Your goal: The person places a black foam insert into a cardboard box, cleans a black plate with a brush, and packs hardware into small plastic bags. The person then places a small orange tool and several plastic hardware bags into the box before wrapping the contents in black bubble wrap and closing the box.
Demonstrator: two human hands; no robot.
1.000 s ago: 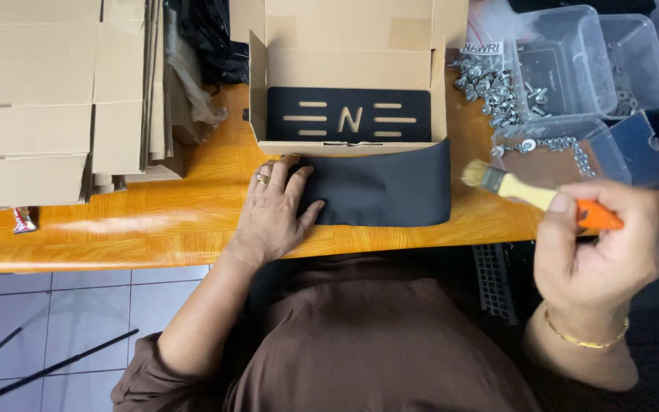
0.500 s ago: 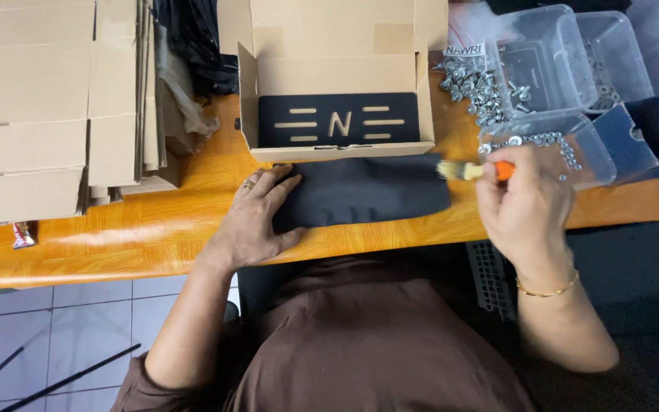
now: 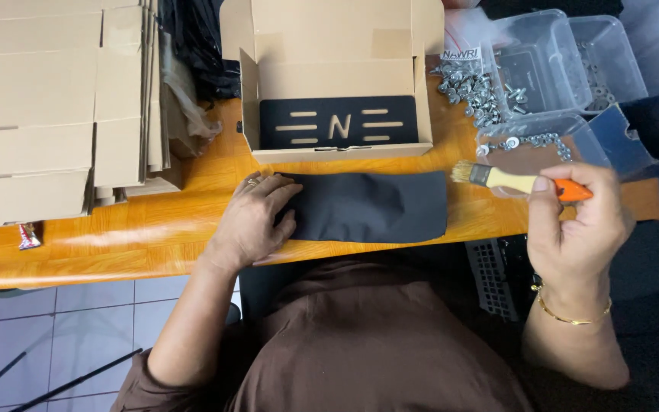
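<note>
- Here, the left hand [image 3: 252,221] is lying flat, fingers spread, pressing the left end of a black panel [image 3: 371,207] at the table's [image 3: 116,248] near edge.
- The right hand [image 3: 573,225] is gripping a paintbrush [image 3: 514,181], fingers curled around its orange handle, bristles hovering just past the panel's right end, seemingly not touching it.
- An open cardboard box [image 3: 335,84] is sitting just behind the panel.

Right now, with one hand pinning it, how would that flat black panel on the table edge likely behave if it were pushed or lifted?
The black panel lies dead flat with crisp edges, so it is probably stiff rather than floppy. It looks thin, so likely light. The left hand presses its end on the glossy orange table, which suggests it could slide easily.
</note>
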